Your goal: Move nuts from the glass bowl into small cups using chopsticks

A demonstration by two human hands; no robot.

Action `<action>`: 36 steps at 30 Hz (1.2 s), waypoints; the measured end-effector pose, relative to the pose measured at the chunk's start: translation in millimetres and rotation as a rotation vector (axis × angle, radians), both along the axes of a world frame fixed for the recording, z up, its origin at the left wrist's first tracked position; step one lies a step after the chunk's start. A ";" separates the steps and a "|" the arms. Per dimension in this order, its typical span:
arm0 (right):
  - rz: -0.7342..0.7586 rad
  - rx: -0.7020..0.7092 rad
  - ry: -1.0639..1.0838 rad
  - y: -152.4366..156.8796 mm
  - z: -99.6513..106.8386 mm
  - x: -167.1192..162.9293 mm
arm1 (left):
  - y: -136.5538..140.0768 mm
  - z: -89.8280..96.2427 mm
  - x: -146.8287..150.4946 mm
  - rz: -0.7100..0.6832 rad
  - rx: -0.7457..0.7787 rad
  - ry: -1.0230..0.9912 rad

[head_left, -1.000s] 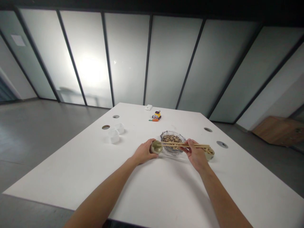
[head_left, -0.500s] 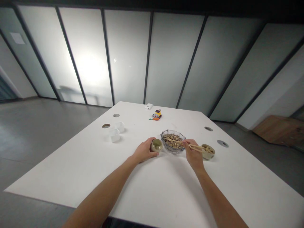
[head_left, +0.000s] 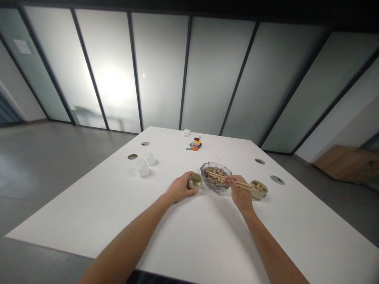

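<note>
My left hand (head_left: 181,187) is wrapped round a small greenish ceramic cup (head_left: 196,182), tilted a little so its inside shows. Just right of it stands a clear glass bowl (head_left: 221,189) with a scalloped rim, filled with what look like sunflower seeds (head_left: 216,172). A pair of wooden chopsticks (head_left: 243,184) is pinched in my right hand (head_left: 241,194), with the tips among the seeds. Whether the tips grip a seed is too small to tell. Beside my right hand sits a beige ceramic bowl (head_left: 259,195) with pale pieces, perhaps peanuts, inside.
Two clear plastic containers (head_left: 143,169) stand to the left on the white table (head_left: 183,236). Farther back are a yellow toy car (head_left: 196,142), an orange toy carrot (head_left: 193,149) and a white box (head_left: 186,133). Several round holes pierce the tabletop near its sides.
Almost nothing differs. The chopsticks and my right hand have shifted very slightly; the left hand keeps the cup in the same place.
</note>
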State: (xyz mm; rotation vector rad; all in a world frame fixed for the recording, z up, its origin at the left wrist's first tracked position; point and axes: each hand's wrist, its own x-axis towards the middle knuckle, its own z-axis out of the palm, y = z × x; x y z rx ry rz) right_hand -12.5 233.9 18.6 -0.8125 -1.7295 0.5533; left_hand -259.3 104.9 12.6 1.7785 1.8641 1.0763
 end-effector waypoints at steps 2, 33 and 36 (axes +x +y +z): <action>0.003 -0.055 0.048 2.2 -1.3 0.4 | 0.0 -0.3 -0.7 0.005 -0.003 -0.002; 0.441 -0.564 0.541 -5.7 9.9 -6.9 | -0.2 -2.4 -1.8 0.003 0.030 0.026; 0.449 -0.550 0.522 -5.5 9.7 -6.6 | 0.4 -3.8 -2.8 0.003 0.024 0.027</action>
